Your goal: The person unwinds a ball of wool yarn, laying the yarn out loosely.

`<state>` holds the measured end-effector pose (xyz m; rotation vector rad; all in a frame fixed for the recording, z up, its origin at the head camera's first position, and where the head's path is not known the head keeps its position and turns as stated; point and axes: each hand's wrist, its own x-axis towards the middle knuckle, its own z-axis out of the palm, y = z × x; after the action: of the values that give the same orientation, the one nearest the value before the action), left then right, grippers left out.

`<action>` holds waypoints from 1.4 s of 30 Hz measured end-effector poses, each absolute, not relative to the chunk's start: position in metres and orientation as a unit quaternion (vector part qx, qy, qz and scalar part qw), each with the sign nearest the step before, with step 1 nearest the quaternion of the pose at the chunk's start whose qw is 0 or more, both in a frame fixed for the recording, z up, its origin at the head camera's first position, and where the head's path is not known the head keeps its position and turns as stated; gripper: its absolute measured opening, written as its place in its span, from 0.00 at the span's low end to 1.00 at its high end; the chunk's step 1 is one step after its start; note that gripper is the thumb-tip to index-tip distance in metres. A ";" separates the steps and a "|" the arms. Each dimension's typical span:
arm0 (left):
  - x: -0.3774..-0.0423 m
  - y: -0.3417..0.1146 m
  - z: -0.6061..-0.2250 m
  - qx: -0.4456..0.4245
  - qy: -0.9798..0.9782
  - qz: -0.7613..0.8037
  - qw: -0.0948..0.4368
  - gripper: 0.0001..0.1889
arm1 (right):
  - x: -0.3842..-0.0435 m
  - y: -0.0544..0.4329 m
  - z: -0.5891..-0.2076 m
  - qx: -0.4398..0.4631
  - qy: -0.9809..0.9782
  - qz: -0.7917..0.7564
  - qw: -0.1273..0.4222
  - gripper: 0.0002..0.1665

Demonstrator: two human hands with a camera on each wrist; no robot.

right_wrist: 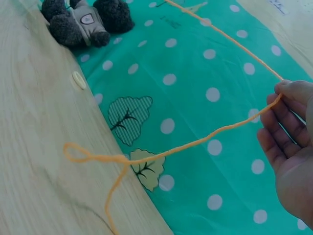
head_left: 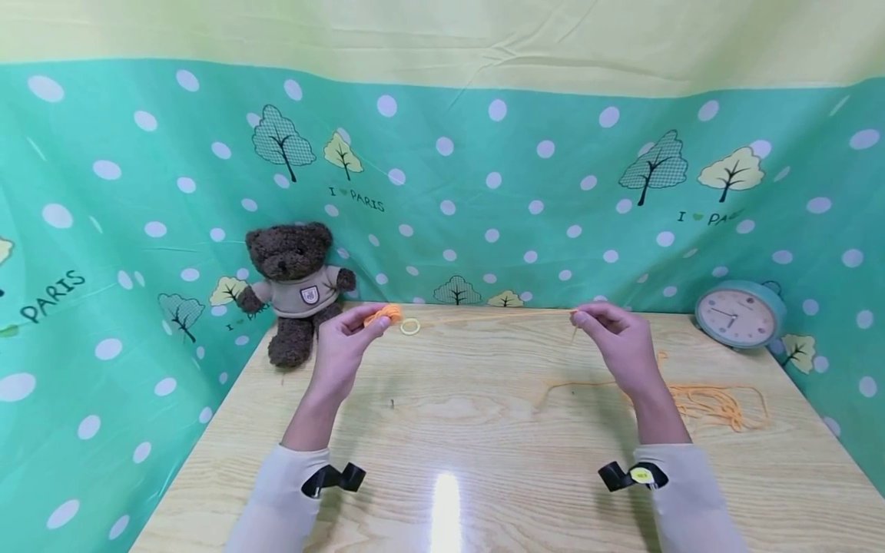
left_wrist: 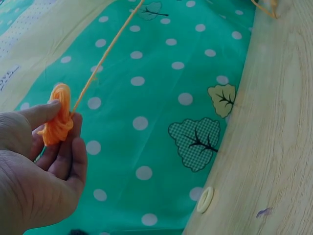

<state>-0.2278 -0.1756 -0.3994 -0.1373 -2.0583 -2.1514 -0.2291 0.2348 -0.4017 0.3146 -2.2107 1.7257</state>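
Our left hand (left_wrist: 41, 169) is pinching a plump, looped yarn bundle (left_wrist: 59, 120). Our right hand (right_wrist: 296, 134) is pinching its thin, taut strand (left_wrist: 103, 61), thumb and fingertips closed.

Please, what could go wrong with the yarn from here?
The small yarn bundle is pinched in the left hand, so a pull on the stretched strand might unravel it. The right hand, also pinching, could lose the strand. The loose yarn pile on the table has overlapping strands and may tangle.
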 end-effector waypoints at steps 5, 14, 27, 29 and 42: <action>-0.230 -0.176 -0.401 -0.044 -0.688 -0.720 0.084 0.22 | -0.227 0.248 -0.399 0.100 -0.752 0.631 0.163 0.17; -0.229 -0.179 -0.400 -0.030 -0.691 -0.717 0.091 0.21 | -0.226 0.267 -0.397 0.082 -0.719 0.667 0.177 0.16; -0.228 -0.180 -0.398 -0.038 -0.675 -0.731 0.092 0.19 | -0.221 0.285 -0.391 0.055 -0.683 0.693 0.225 0.15; -0.229 -0.180 -0.398 -0.039 -0.676 -0.730 0.092 0.19 | -0.221 0.287 -0.391 0.049 -0.683 0.692 0.228 0.16; -0.230 -0.180 -0.401 -0.048 -0.682 -0.725 0.086 0.21 | -0.218 0.295 -0.389 0.027 -0.667 0.705 0.241 0.17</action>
<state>-0.2304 -0.1796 -0.4007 -0.1445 -2.0320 -2.1607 -0.2175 0.2945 -0.3894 0.0740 -1.8243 1.9277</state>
